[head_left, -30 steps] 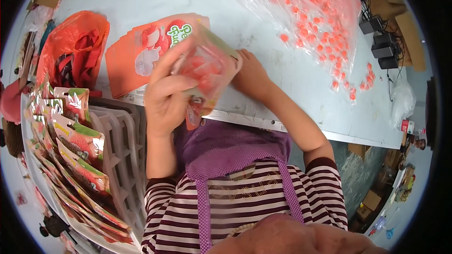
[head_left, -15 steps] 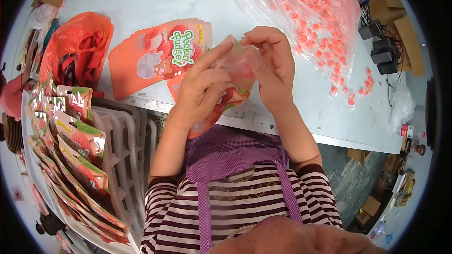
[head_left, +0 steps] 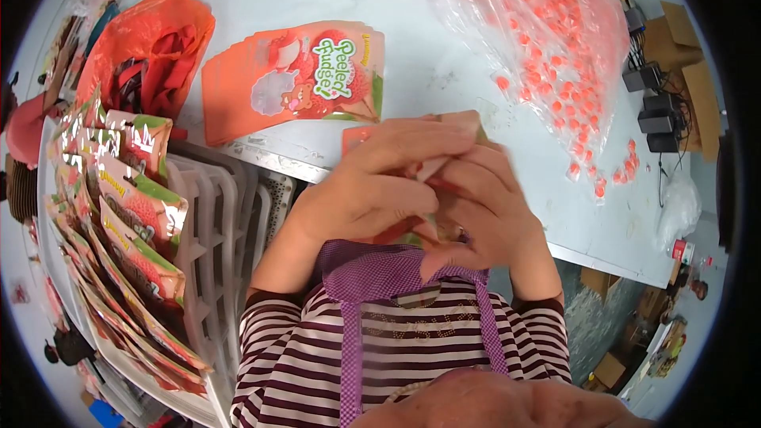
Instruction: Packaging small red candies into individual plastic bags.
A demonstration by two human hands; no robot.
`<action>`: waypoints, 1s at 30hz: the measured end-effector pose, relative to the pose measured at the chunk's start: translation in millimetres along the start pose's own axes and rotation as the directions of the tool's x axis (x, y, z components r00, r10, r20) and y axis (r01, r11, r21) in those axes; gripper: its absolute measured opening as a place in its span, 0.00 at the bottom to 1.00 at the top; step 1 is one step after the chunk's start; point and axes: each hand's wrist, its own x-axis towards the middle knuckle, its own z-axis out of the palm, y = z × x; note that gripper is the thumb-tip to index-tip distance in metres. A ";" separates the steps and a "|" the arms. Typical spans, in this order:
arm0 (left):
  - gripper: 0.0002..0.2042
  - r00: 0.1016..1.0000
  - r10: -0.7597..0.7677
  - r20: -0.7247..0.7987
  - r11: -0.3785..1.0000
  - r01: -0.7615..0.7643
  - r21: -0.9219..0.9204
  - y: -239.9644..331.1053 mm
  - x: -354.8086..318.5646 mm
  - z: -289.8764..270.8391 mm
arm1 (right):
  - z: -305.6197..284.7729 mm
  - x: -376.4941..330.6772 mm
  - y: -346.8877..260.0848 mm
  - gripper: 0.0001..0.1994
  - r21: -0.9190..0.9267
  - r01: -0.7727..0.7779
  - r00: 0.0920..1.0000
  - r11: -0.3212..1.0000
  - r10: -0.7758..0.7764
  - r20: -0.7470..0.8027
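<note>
Just over the near edge of the table, I hold an orange-pink printed pouch [head_left: 462, 119] between both hands, largely hidden by them. My left hand [head_left: 376, 178] closes round its left side. My right hand [head_left: 491, 210], slightly smeared, bends its fingers over the other side, thumb pointing down. Behind my left hand lies a fanned stack of flat pouches [head_left: 230, 103], printed with fruit and a bear. Part of another pouch [head_left: 354, 139] peeks out beside my left knuckles. Beyond my right hand, a clear plastic bag [head_left: 476, 24] holds many small red-and-white wrapped sweets [head_left: 559, 99].
To my left, a white plastic crate [head_left: 212, 198] carries upright pouches [head_left: 147, 214]. An orange plastic bag [head_left: 194, 20] with red contents stands behind it. Several loose sweets [head_left: 626, 168], black power adapters [head_left: 662, 123] and a cardboard box [head_left: 701, 95] are on the right.
Both hands have come nearer my body and closer together, the right now wrapping over the pouch rather than pinching its top edge. The whole view has shifted slightly.
</note>
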 end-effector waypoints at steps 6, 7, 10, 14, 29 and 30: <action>0.13 0.983 -0.157 0.093 0.956 0.175 -0.234 13.1 1.0 17.6 | -9.6 -19.1 -27.2 0.16 -0.175 -0.033 0.999 0.984 0.033 -0.002; 0.13 0.983 -0.161 0.085 0.957 0.177 -0.229 8.4 -5.2 22.7 | -16.0 -16.3 -37.6 0.14 -0.109 -0.170 0.978 0.979 0.181 0.101; 0.12 0.988 0.149 -0.044 0.980 -0.153 -0.125 2.2 -11.0 37.8 | -20.6 -20.4 -43.7 0.13 -0.083 -0.249 0.949 0.965 0.260 0.180; 0.04 0.992 0.052 0.115 0.983 -0.030 -0.180 13.0 -11.9 40.4 | -21.7 1.9 -58.9 0.11 0.276 -0.761 0.645 0.587 0.634 0.426; 0.03 0.964 -0.191 0.184 0.856 0.256 -0.450 18.2 -26.5 -7.9 | -16.6 -12.7 -22.8 0.12 0.134 0.188 0.958 0.973 -0.151 -0.245; 0.02 0.963 -0.243 0.115 0.810 0.267 -0.522 18.8 -30.6 -8.3 | -11.8 -14.9 -18.1 0.14 0.370 0.018 0.908 0.929 0.140 -0.395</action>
